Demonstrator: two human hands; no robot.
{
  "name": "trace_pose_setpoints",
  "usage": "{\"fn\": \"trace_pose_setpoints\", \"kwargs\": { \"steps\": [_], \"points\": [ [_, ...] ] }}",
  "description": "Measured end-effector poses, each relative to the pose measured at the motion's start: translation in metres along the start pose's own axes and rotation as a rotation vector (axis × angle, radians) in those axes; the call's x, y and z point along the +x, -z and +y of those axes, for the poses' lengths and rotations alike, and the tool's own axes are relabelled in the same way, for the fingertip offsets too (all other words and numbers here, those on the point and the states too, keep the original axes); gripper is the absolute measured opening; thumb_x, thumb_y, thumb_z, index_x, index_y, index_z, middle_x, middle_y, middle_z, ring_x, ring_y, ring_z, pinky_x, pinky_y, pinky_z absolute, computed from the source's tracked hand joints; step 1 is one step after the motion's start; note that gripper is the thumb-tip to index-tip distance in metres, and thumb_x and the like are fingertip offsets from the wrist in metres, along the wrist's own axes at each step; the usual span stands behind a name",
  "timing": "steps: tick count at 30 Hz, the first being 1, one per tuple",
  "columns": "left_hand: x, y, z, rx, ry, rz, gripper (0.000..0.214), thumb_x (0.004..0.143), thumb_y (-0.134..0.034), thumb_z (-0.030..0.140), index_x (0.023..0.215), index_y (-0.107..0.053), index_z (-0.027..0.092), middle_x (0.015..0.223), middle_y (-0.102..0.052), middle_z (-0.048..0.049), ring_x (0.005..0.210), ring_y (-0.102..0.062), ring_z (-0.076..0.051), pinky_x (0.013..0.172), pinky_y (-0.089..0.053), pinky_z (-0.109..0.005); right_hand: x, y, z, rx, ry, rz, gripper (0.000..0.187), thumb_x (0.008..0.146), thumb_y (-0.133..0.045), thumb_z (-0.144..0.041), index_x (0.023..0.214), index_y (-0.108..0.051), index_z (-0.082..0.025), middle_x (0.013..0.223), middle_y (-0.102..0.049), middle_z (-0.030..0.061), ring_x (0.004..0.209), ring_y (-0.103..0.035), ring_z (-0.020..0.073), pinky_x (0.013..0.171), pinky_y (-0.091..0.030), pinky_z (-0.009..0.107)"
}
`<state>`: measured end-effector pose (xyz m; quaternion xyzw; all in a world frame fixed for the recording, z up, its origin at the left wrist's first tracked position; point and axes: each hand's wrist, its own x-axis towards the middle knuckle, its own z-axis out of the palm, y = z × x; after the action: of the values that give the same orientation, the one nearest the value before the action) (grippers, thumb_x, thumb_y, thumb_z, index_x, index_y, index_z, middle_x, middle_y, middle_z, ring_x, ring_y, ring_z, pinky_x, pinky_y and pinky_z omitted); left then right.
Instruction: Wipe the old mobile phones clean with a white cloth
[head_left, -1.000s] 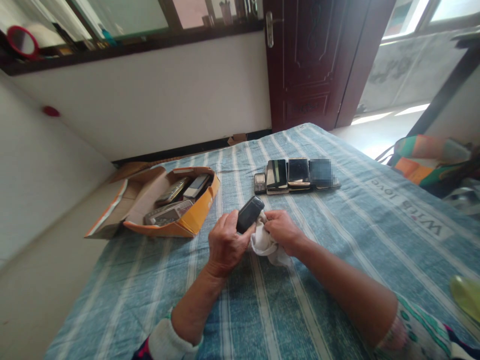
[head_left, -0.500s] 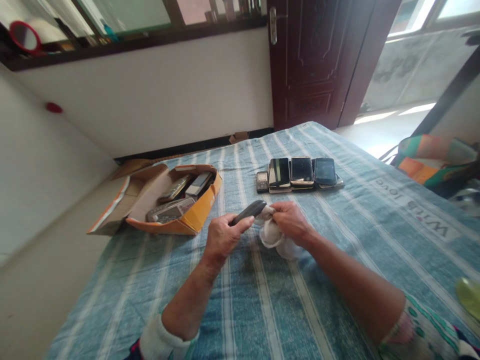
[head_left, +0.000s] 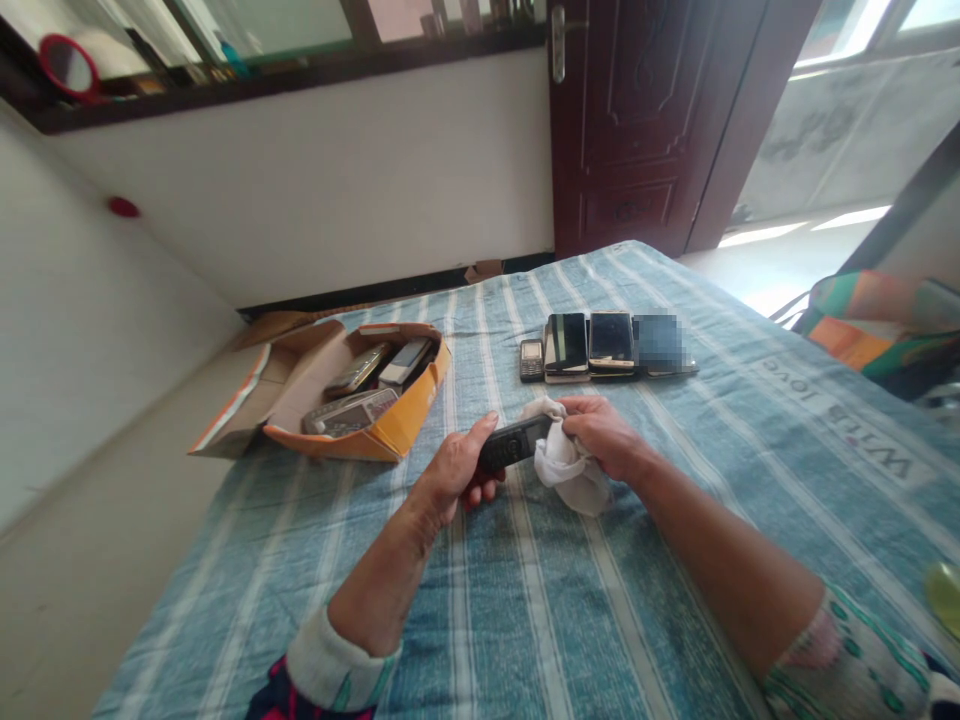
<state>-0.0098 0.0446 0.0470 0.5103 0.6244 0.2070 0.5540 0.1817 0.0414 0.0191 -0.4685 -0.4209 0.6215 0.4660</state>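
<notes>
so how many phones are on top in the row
4: small phone at left, then black phone, pale-rimmed phone and apparently a blurred phone at right; more may hide underneath.

A blue sheet [head_left: 487,650] with white stripes spreads under everything, and near its right side a pale patch [head_left: 892,462] carries upside-down lettering, "love" among it. Beyond rises a white wall [head_left: 337,170], with a scrap of cardboard [head_left: 484,271] at its foot and a red disc [head_left: 124,207] towards the left. A dark sill [head_left: 300,84] runs below the window [head_left: 281,22]; a round red-rimmed mirror [head_left: 70,68] and a blue bottle [head_left: 234,56] stand on it. Right of the wall is a dark red door [head_left: 630,130] with moulded panels and a metal handle [head_left: 558,44]. Farther right, sunlight streaks a pale floor [head_left: 742,262]. An orange and green bundle [head_left: 862,325], blurred, sits beside the sheet; a yellow-green thing [head_left: 943,595] is cut by the frame's edge.
</notes>
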Motion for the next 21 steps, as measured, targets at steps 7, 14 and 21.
{"fn": "trace_pose_setpoints", "kwargs": {
  "steps": [7, 14, 21],
  "points": [
    [0.002, 0.001, -0.004, -0.009, -0.042, 0.155, 0.059, 0.083, -0.042, 0.065, 0.053, -0.053, 0.016, 0.034, -0.051, -0.0017, 0.024, -0.037, -0.007, 0.027, -0.022, -0.018, 0.000, 0.002, 0.004, -0.026, -0.076, -0.016, 0.034, 0.052, -0.048, -0.013, 0.076, -0.071, -0.016, 0.052, -0.057, -0.0028, 0.043, -0.043, 0.0094, 0.040, -0.029, 0.019],
    [0.000, 0.002, -0.007, 0.073, -0.035, 0.002, 0.049, 0.088, -0.037, 0.055, 0.066, -0.054, 0.015, 0.040, -0.058, -0.0024, 0.027, -0.045, -0.010, 0.030, -0.027, -0.017, -0.002, 0.003, -0.001, 0.022, -0.056, -0.001, 0.028, 0.051, -0.050, -0.013, 0.072, -0.070, -0.016, 0.058, -0.062, -0.0014, 0.046, -0.047, 0.0093, 0.042, -0.032, 0.020],
    [0.005, 0.003, -0.012, 0.370, -0.142, 0.015, 0.039, 0.086, -0.040, 0.040, 0.056, -0.050, 0.019, 0.033, -0.051, 0.0021, 0.026, -0.043, -0.011, 0.034, -0.029, -0.019, 0.003, 0.024, -0.003, -0.081, 0.000, 0.109, 0.032, 0.052, -0.052, -0.017, 0.077, -0.071, -0.013, 0.057, -0.062, -0.0006, 0.045, -0.047, 0.0094, 0.042, -0.031, 0.020]
  ]
}}
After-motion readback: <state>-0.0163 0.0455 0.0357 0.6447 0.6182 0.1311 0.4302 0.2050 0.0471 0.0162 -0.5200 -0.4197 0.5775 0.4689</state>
